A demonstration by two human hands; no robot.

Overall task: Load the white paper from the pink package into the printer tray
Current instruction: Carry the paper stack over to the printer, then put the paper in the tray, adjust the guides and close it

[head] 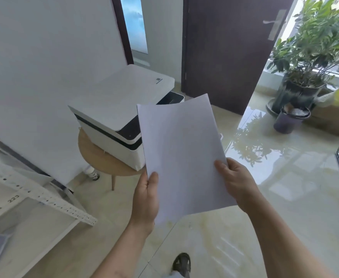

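Observation:
I hold a stack of white paper (181, 155) in front of me with both hands, its sheets slightly bowed. My left hand (146, 199) grips the lower left edge, thumb on top. My right hand (238, 184) grips the lower right edge. Behind the paper stands the white printer (114, 109) with a black band, on a small round wooden table (96, 157). The printer's tray (173, 98) juts out at its far right side, dark inside and partly hidden by the paper. No pink package is in view.
A white wall panel rises at left. A perforated metal shelf frame (44, 197) sits lower left. A dark door (225, 49) stands open behind. Potted plants (309, 57), a small dark pot (289, 121) and a cardboard box stand at right on glossy tiles. My foot (181, 264) shows below.

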